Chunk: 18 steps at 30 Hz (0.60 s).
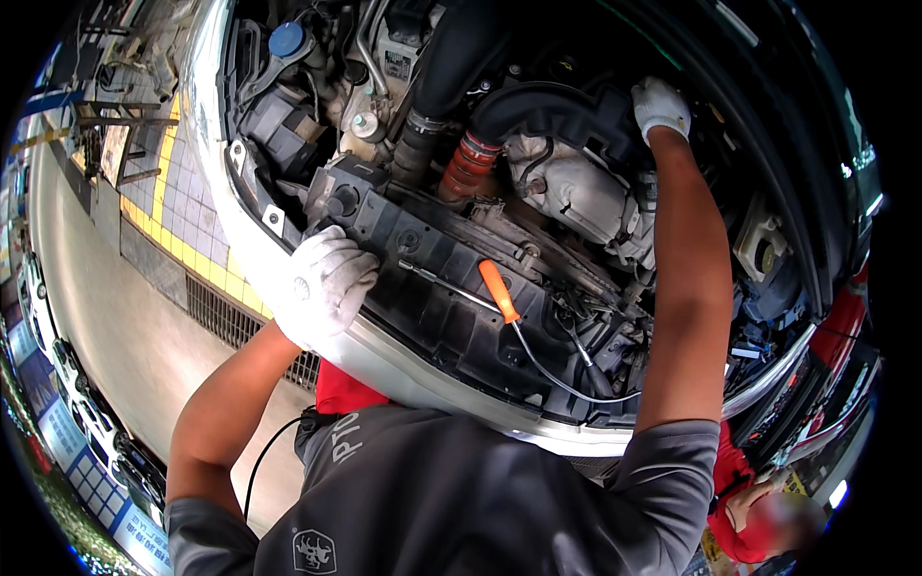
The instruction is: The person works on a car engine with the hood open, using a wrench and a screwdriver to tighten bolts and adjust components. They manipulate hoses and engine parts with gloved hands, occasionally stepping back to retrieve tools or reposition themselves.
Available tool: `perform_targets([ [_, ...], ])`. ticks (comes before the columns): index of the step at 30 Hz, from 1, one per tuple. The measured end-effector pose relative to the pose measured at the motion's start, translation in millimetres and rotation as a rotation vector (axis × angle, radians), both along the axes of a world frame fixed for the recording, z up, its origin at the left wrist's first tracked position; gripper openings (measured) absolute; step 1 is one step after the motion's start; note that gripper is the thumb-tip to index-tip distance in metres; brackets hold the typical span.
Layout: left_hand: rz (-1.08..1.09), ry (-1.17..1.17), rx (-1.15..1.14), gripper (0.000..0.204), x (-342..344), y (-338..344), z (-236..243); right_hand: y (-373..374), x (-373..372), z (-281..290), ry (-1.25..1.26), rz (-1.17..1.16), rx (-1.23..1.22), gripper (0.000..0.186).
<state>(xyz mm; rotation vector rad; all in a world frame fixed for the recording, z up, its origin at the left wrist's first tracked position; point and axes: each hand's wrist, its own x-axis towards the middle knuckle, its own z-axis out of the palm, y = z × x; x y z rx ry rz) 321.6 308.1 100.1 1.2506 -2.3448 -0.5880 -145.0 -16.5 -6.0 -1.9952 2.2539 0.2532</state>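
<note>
Resting flat on the front panel (423, 259), left hand (322, 283) (grip released); right hand (661, 106) outstretched, seemingly grasping black hose (547, 108).

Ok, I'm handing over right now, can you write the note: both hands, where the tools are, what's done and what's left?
Left hand, white-gloved, rests flat on the black plastic front panel of the open engine bay.
Right hand, white-gloved, reaches deep, on the black air duct; grip unclear.
Orange-handled screwdriver lies loose on the panel, unheld.
Done: bonnet up, bay exposed.
Left: cannot tell which fastener or hose is being worked; check under the right hand.
</note>
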Motion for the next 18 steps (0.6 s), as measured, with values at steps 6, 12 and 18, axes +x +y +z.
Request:
perform_targets([
  [6,0.015,0.012,0.005,0.027,2,3,-1,5,-4,7,-0.05,-0.007,0.043,0.037],
  [12,0.042,0.047,0.016,0.024,3,5,0,93,40,77,0.108,0.337,-0.267,0.037],
  [18,0.065,0.008,0.009,0.014,10,9,5,274,170,158,-0.455,0.633,0.072,0.027],
])
